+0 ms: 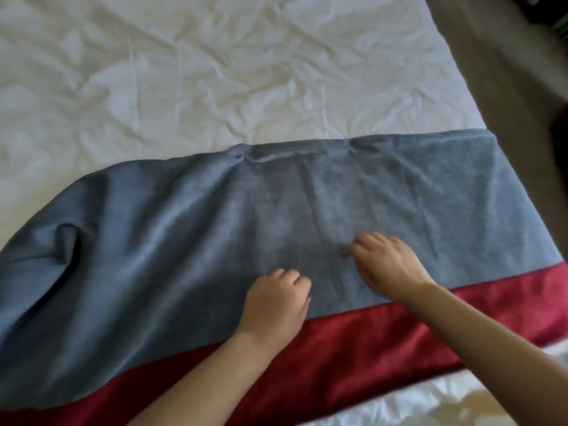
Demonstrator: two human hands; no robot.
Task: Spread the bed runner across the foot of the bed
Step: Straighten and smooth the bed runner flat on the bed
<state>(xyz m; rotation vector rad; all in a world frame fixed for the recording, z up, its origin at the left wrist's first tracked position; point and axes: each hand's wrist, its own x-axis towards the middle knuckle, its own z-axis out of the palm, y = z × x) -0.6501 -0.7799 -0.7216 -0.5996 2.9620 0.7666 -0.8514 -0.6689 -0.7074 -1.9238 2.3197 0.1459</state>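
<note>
The left hand [276, 302] rests on the bed runner [153, 241], grip curled; whether it pinches cloth is unclear. The right hand [387, 265] presses it, fingers spread.

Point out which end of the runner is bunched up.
The left end, creased and curving askew; the right end lies flat and straight.

A bedroom: a bed [399, 96] under a creased white sheet [184, 72] (grey-and-red bed runner [184, 226] across it).
</note>
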